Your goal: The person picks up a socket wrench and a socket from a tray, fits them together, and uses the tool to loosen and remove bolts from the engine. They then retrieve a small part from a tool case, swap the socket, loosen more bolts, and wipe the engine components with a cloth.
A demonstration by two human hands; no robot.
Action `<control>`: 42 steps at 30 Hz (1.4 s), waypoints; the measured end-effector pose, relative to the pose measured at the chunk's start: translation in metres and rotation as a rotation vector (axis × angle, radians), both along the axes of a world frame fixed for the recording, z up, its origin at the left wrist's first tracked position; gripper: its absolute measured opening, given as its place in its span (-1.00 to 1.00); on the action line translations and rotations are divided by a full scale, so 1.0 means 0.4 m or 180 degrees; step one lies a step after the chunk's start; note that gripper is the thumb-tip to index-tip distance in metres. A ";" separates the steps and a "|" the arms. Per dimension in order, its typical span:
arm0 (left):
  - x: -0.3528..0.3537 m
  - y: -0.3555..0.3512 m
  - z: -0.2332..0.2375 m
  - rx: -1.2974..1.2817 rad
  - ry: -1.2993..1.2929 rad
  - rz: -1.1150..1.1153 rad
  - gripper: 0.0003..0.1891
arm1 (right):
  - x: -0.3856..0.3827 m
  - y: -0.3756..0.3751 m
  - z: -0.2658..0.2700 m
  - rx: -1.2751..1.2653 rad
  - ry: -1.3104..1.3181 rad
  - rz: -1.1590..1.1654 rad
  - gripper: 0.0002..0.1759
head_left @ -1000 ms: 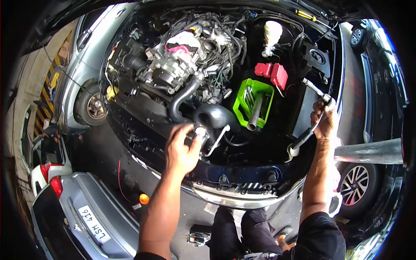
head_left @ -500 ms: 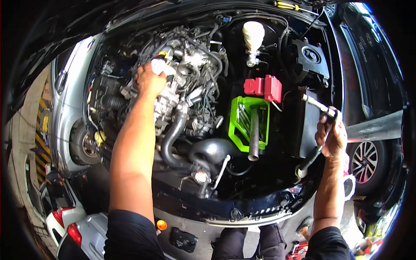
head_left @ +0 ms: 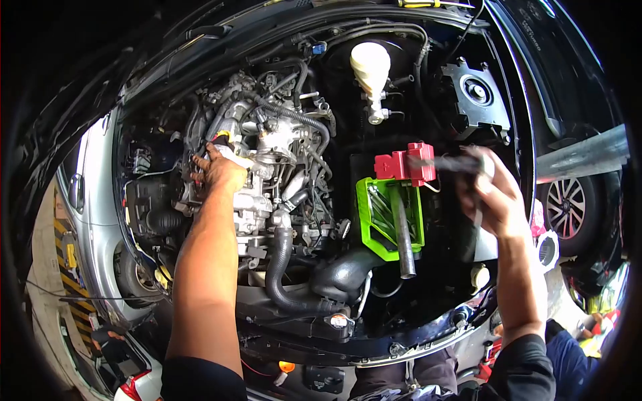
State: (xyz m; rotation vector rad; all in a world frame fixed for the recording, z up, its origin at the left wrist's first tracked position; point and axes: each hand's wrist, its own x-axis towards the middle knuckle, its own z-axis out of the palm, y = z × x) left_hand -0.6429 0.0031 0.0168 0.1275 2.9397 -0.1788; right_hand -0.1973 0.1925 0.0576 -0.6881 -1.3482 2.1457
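Note:
My left hand reaches onto the top of the engine, fingers curled down over its left side. A bright white patch, perhaps a rag, shows beside the thumb, and a small yellow-and-black piece sits just beyond the fingers. What those fingers grip is hidden. My right hand is raised over the right of the engine bay, closed around a ratchet wrench that carries a long extension. Motion smears the tool. Close by stands a red plastic cover.
A bright green tray holds several metal tools, with a metal tube lying across it. Behind stands a white fluid reservoir. A black hose curves in front of the engine. Yellow-handled tools lie at the far edge.
The ratchet wrench has swung, its extension now pointing left towards the red cover. My right hand has shifted slightly left. My left hand stays on the engine while the whole view has shifted.

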 end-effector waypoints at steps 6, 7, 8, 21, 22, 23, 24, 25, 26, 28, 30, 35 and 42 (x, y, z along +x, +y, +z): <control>-0.034 -0.003 -0.037 -0.0228 0.0023 -0.0090 0.26 | -0.474 0.127 -0.027 0.1702 -0.1745 -0.0062 -0.29; -0.008 0.011 -0.004 -0.0189 -0.0068 -0.0066 0.26 | -0.538 0.122 -0.042 0.1904 -0.2051 -0.0296 -0.28; 0.011 0.021 0.016 -0.0151 -0.0085 -0.0028 0.25 | -0.596 0.122 -0.053 0.2110 -0.2349 -0.0524 -0.27; -0.009 0.018 -0.017 -0.0317 0.0181 -0.0191 0.14 | -0.935 0.281 -0.387 0.1300 -0.1675 0.0607 -0.44; -0.012 0.017 -0.023 -0.0353 0.0214 -0.0216 0.14 | -0.950 0.280 -0.407 0.1270 -0.1608 0.0531 -0.41; -0.019 0.013 -0.027 -0.0358 0.0195 -0.0218 0.15 | -0.961 0.276 -0.431 0.1225 -0.1551 0.0448 -0.38; -0.016 0.015 -0.029 -0.0337 0.0221 -0.0241 0.14 | -0.954 0.276 -0.413 0.0915 -0.1521 0.0600 -0.26; -0.019 0.008 -0.038 -0.0343 0.0287 -0.0335 0.14 | -0.948 0.278 -0.405 0.0943 -0.1570 0.0721 -0.22; -0.028 -0.001 -0.048 -0.0337 0.0361 -0.0431 0.14 | -0.947 0.278 -0.395 0.0979 -0.1611 0.0838 -0.19; -0.035 -0.007 -0.059 -0.0408 0.0396 -0.0547 0.15 | -0.972 0.274 -0.419 0.1248 -0.1566 0.0719 -0.20; -0.031 -0.003 -0.051 -0.0499 0.0374 -0.0490 0.15 | -0.970 0.278 -0.437 0.0915 -0.1464 0.0780 -0.36; -0.021 0.007 -0.045 -0.0560 0.0391 -0.0495 0.19 | -0.991 0.271 -0.465 0.1125 -0.1144 0.0714 -0.52; -0.016 0.005 -0.043 -0.0541 0.0407 -0.0564 0.21 | -1.011 0.264 -0.485 0.1013 -0.1010 0.0677 -0.56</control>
